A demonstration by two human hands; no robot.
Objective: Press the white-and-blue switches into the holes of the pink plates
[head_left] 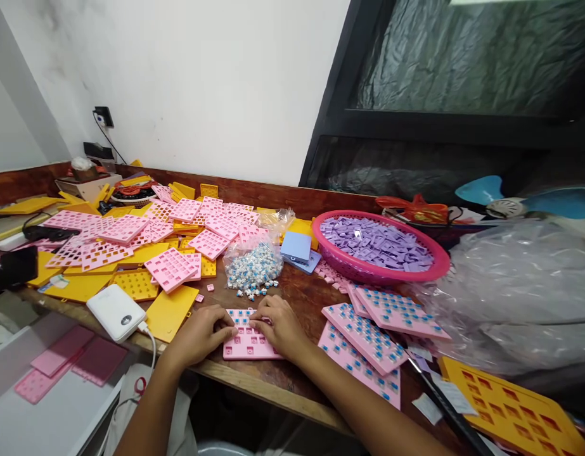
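A pink board [251, 350] with square holes lies flat at the table's front edge. Small blue-and-white switches [239, 315] fill its far rows, while the near rows show bare holes. My left hand [204, 335] rests at the board's left side, thumb and fingers closed over the middle row. On the right, my right hand [280, 324] bends over the board with its fingertips pinched near the switches. Whatever lies between the fingers of either hand is hidden or too small to name. Just beyond the board, a clear bag [254, 263] spills loose switches onto the table.
Pink boards with blue pieces [363, 335] are stacked at right, near a pink basket [439, 253] of purple tiles. Pink and yellow plates [125, 228] crowd the left. A white power bank [116, 311] with a cable sits by the front edge. Plastic sheeting [525, 285] bulges at far right.
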